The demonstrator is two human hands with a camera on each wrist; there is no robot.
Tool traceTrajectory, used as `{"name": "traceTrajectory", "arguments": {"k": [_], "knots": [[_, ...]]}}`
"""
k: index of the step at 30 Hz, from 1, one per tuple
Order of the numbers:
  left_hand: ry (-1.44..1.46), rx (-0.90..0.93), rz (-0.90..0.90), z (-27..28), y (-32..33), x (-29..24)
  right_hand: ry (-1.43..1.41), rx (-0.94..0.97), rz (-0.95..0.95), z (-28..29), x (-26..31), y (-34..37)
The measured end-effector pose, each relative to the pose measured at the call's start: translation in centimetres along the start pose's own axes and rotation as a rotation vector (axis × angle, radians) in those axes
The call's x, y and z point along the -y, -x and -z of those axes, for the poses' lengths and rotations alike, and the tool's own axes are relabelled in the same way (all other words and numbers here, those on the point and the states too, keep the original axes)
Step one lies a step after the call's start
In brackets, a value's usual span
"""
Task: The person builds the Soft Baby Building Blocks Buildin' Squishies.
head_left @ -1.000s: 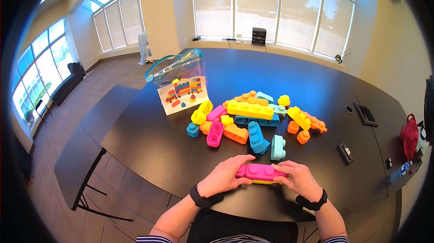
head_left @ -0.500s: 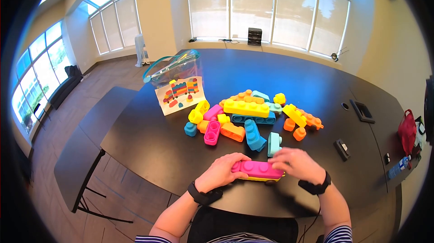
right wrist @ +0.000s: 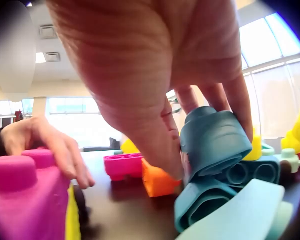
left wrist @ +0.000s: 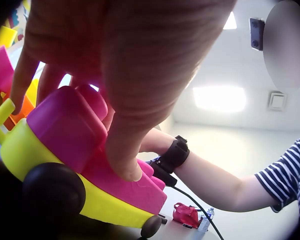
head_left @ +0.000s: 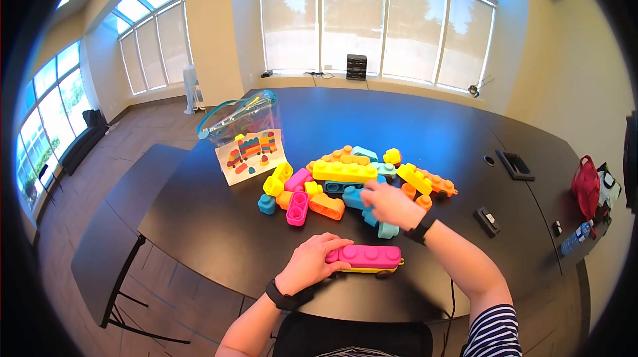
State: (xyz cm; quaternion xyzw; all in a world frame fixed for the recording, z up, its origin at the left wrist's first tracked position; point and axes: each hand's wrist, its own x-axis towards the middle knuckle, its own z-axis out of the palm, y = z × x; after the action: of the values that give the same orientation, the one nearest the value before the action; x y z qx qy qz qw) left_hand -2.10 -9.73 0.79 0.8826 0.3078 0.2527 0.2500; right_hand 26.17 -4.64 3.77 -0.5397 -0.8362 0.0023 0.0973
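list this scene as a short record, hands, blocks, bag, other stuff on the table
surface: dark table
left hand: grips the pink top of a wheeled toy
wheeled toy base: yellow base with dark wheels, under the pink top
right hand: holds a blue block between thumb and fingers
nearby block: pale teal block, close to the right hand
long block: long yellow block, among the loose blocks
container: clear bag, behind a picture sheet
right side: red bag, water bottle
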Motion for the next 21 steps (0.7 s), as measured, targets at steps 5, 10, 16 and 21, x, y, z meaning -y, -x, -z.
{"name": "traceTrajectory", "arguments": {"k": [5, 10, 16, 21], "knots": [[0.015, -0.017, -0.005, -0.1, 0.0, 0.0, 0.178, -0.138, -0.100, -0.9, -4.9, 0.9], [0.038, -0.005, 0.050, 0.5, 0.0, 0.6, -0.034, -0.207, -0.007, 1.1, -1.5, -2.4], [0.117, 0.094, 0.073, 2.8, -0.1, 1.5, -0.149, -0.046, 0.109, -0.2, 2.4, -10.3], [0.153, 0.081, 0.057, 2.7, -0.1, 2.1, -0.112, 0.016, 0.149, -3.7, 2.3, -14.7]]}}
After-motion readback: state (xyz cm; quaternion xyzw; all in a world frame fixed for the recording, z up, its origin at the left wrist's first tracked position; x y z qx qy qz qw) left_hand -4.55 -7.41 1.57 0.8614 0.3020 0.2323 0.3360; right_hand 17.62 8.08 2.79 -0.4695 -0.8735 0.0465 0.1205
